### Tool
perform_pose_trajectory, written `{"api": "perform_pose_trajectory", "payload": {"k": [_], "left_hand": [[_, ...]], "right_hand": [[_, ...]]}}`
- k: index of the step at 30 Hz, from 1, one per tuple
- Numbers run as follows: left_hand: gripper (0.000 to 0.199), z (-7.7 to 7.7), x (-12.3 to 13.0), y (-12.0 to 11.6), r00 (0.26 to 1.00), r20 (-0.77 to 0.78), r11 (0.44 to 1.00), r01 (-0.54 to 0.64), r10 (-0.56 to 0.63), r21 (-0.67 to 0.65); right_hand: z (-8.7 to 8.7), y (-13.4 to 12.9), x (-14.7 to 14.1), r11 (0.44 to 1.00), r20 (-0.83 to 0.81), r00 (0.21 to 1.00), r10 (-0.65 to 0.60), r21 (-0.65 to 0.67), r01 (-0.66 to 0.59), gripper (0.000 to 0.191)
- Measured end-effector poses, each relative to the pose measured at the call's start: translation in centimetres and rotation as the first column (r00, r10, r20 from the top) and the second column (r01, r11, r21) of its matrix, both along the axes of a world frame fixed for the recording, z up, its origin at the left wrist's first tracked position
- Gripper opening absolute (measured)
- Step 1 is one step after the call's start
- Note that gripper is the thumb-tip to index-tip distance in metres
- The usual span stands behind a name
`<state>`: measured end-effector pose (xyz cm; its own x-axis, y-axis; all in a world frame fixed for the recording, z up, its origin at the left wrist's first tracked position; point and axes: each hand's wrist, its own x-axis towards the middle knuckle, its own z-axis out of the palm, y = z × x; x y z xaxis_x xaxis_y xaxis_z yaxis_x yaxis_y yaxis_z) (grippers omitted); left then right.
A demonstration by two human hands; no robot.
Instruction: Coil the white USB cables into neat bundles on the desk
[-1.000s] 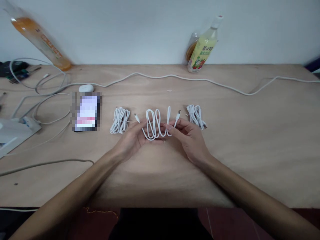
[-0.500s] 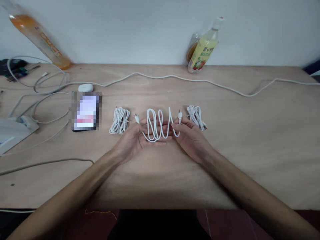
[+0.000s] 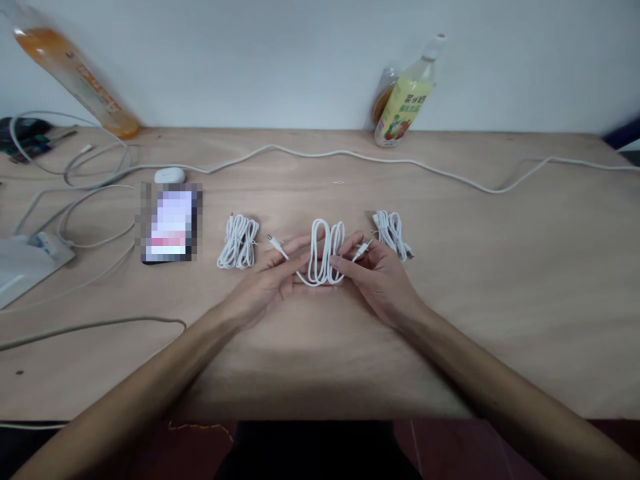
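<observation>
Between my two hands is a white USB cable (image 3: 320, 257), folded into several upright loops. My left hand (image 3: 270, 277) holds it from the left, its fingers reaching behind the loops and one plug sticking out above the thumb. On the other side my right hand (image 3: 377, 273) pinches the loops between thumb and fingers, with the other plug pointing up to the right. A tied white cable bundle (image 3: 239, 241) lies left of my left hand. Just beyond my right hand rests a second tied cable bundle (image 3: 391, 235).
A phone (image 3: 173, 223) with a blurred screen and a white earbud case (image 3: 169, 175) lie to the left. Loose cords and a white power strip (image 3: 35, 263) are farther left. An orange bottle (image 3: 75, 83) and a yellow bottle (image 3: 406, 100) stand by the wall. A long white cord (image 3: 345, 153) crosses the back.
The cable's loops have been gathered closer together. My right hand has brought its end in against the other loops, and the right plug now tilts to the right.
</observation>
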<state>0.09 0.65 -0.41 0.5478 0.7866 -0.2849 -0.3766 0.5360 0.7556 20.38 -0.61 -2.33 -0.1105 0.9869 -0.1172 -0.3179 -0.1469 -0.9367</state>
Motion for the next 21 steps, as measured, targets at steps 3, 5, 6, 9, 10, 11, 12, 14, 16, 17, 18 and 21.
{"api": "perform_pose_trajectory", "payload": {"k": [3,5,6,9,10,11,12,14,16,17,18,21], "left_hand": [[0.041,0.1,0.0,-0.1,1.000,-0.015,1.000,-0.002,0.002,0.020],[0.038,0.3,0.1,-0.1,1.000,-0.024,0.999,0.005,-0.004,0.033],[0.037,0.3,0.1,-0.1,1.000,-0.029,0.999,0.008,-0.007,0.039],[0.035,0.2,0.2,0.1,0.998,-0.055,0.997,0.017,-0.014,0.069],[0.035,0.1,0.2,0.2,0.997,-0.072,0.996,0.019,-0.013,0.088],[0.036,0.1,0.2,0.3,0.996,-0.094,0.994,0.019,-0.008,0.111],[0.036,0.1,0.2,0.4,0.993,-0.121,0.991,0.019,-0.002,0.136],[0.038,0.2,0.1,0.5,0.981,-0.190,0.983,0.008,0.028,0.185],[0.039,0.4,0.0,0.5,0.961,-0.264,0.972,-0.021,0.084,0.233],[0.039,0.4,0.0,0.5,0.948,-0.295,0.966,-0.040,0.117,0.256],[0.039,0.5,-0.1,0.5,0.938,-0.315,0.960,-0.056,0.145,0.274],[0.044,0.4,0.0,0.5,0.943,-0.294,0.963,-0.078,0.155,0.258]], "right_hand": [[-0.2,0.0,0.0,1.000,-0.012,1.000,0.012,0.015,-0.012,0.033],[-0.2,0.0,0.0,1.000,-0.020,1.000,0.020,0.001,-0.020,0.037],[-0.2,-0.1,0.0,1.000,-0.021,1.000,0.022,-0.011,-0.022,0.039],[0.0,-0.1,0.0,0.998,-0.019,0.999,0.038,-0.046,-0.038,0.046],[0.1,0.0,0.0,0.997,-0.019,0.999,0.048,-0.052,-0.049,0.049],[0.1,0.0,0.0,0.997,-0.018,0.998,0.064,-0.051,-0.065,0.050],[0.2,0.1,0.0,0.995,-0.016,0.996,0.085,-0.047,-0.086,0.048],[0.5,0.2,0.0,0.992,-0.008,0.993,0.121,-0.039,-0.122,0.038],[0.7,0.3,0.0,0.991,-0.007,0.992,0.123,-0.042,-0.123,0.033],[0.8,0.4,0.0,0.993,-0.010,0.994,0.108,-0.049,-0.108,0.033],[0.8,0.4,0.1,0.995,-0.013,0.996,0.087,-0.058,-0.087,0.034],[0.9,0.6,0.3,0.996,-0.015,0.999,0.047,-0.079,-0.048,0.038]]}}
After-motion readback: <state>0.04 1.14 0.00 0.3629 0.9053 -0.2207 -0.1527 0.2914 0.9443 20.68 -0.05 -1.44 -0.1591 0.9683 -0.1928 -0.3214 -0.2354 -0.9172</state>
